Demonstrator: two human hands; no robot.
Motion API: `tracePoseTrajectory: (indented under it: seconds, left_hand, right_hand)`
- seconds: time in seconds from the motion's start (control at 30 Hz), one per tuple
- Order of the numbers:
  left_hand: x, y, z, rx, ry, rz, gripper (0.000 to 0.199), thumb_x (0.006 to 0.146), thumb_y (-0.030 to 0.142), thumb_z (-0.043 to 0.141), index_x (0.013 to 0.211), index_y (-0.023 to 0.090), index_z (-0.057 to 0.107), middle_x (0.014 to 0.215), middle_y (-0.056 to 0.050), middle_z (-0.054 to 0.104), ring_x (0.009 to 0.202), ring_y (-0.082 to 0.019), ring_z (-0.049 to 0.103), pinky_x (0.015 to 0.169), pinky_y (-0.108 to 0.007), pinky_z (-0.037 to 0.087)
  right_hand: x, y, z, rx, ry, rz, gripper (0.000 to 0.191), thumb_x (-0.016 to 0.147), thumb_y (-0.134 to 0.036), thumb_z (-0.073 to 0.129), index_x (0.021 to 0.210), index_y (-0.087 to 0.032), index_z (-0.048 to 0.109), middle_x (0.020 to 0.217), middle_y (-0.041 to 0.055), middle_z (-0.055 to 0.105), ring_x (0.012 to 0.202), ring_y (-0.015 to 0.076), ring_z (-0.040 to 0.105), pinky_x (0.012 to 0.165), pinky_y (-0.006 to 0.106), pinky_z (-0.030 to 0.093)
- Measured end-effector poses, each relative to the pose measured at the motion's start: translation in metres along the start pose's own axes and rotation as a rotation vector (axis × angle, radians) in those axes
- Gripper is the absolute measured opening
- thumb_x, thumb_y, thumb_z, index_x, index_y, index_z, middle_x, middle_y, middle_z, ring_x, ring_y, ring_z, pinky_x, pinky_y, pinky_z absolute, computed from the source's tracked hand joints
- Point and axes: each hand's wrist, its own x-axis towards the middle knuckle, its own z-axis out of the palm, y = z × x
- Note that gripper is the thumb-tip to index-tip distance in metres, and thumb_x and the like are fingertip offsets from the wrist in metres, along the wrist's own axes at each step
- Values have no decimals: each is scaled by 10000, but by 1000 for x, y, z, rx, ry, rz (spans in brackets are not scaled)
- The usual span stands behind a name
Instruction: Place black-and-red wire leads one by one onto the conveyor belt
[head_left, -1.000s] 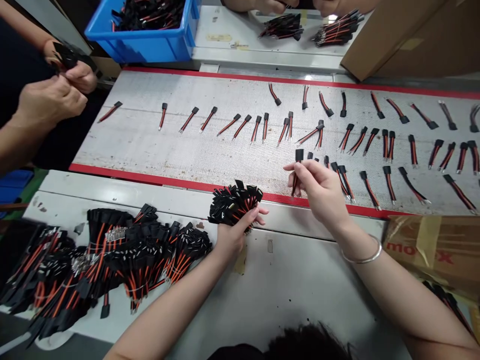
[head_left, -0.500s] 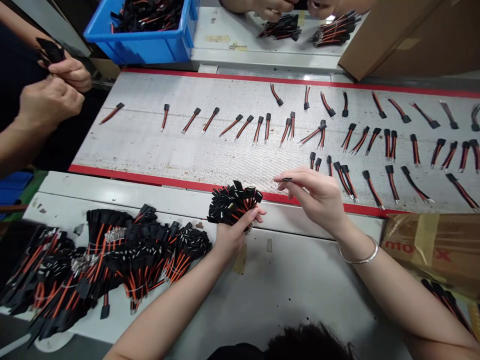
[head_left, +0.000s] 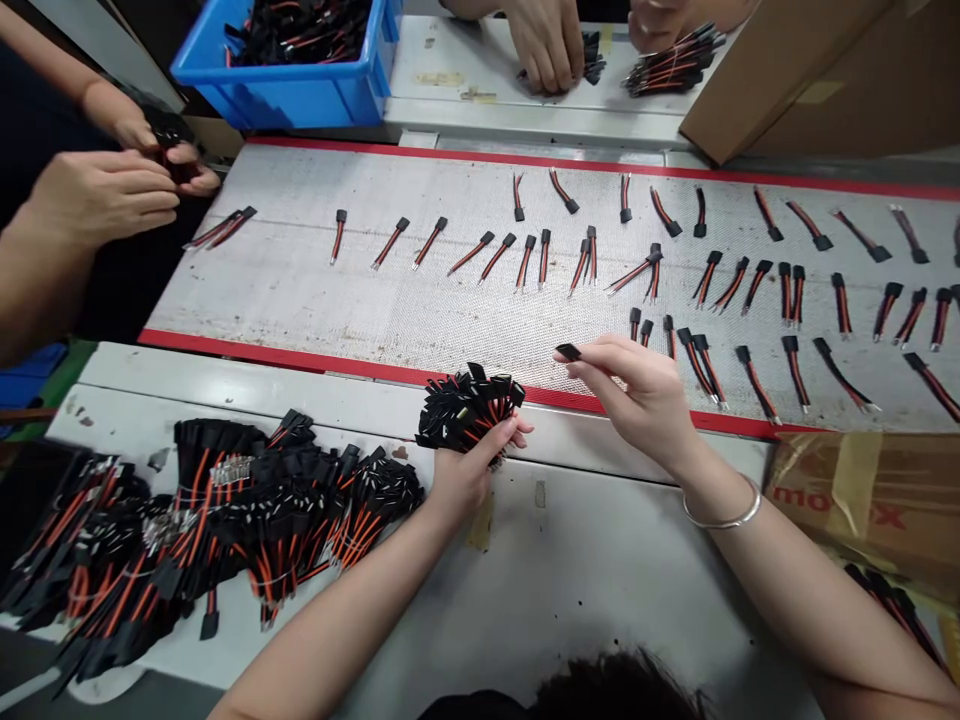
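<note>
My left hand (head_left: 476, 462) is closed round a thick bundle of short red-and-black cables (head_left: 469, 405), their black ends fanned out at the top. Over the near edge of the belt, my right hand (head_left: 634, 390) pinches one short cable by thumb and forefinger. Only its black end (head_left: 568, 352) shows at the fingertips; the wires are hidden by the hand. Single cables of the same kind lie in rows on the mesh conveyor belt (head_left: 300, 300), several just behind my right fingers, such as one cable (head_left: 697, 365).
Tied cable bundles (head_left: 277, 510) are heaped on the ledge at left. A blue bin (head_left: 300, 95) of cables and a cardboard box (head_left: 810, 80) stand beyond the belt; another carton (head_left: 862, 500) sits at right. Co-workers' hands (head_left: 105, 195) work at left and hands (head_left: 551, 45) at the far side.
The belt's cables have shifted slightly right. More of the black end shows at my right fingertips. Extra cables appear at the belt's left end and in the far row. Co-workers' hands have moved.
</note>
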Motion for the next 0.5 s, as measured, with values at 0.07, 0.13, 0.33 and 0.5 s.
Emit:
tracePoseTrajectory:
  seconds: [0.07, 0.13, 0.33, 0.5]
  left_hand:
    - [0, 0, 0, 17, 9, 13, 191, 714, 363, 813, 725, 186, 742, 696, -28, 720, 607, -134, 604, 666, -297, 520]
    - [0, 1, 0, 23, 9, 21, 209, 720, 378, 807, 775, 183, 759, 710, -30, 724, 607, -129, 593, 662, -293, 513]
    - [0, -1, -2, 51, -35, 27, 209, 756, 397, 790, 770, 189, 778, 718, -30, 729, 625, -134, 595, 686, -288, 524]
    - [-1, -8, -7, 134, -38, 42, 221, 805, 405, 755, 718, 202, 776, 723, -41, 724, 661, -159, 600, 707, -306, 521]
  right_hand:
    - [2, -4, -5, -92, -84, -8, 160, 976, -221, 587, 898, -209, 726, 700, 28, 663, 653, 162, 560, 623, 317, 459]
    - [3, -8, -7, -147, -193, 29, 190, 971, -220, 577, 827, -197, 699, 652, 19, 641, 618, 152, 521, 606, 304, 426]
    - [-3, -15, 4, -172, -290, 111, 289, 964, -220, 554, 680, -180, 585, 577, -9, 533, 548, 118, 465, 548, 264, 352]
    - [-5, -15, 10, -169, -300, 117, 320, 986, -257, 522, 675, -189, 558, 588, -1, 516, 558, 131, 466, 558, 270, 353]
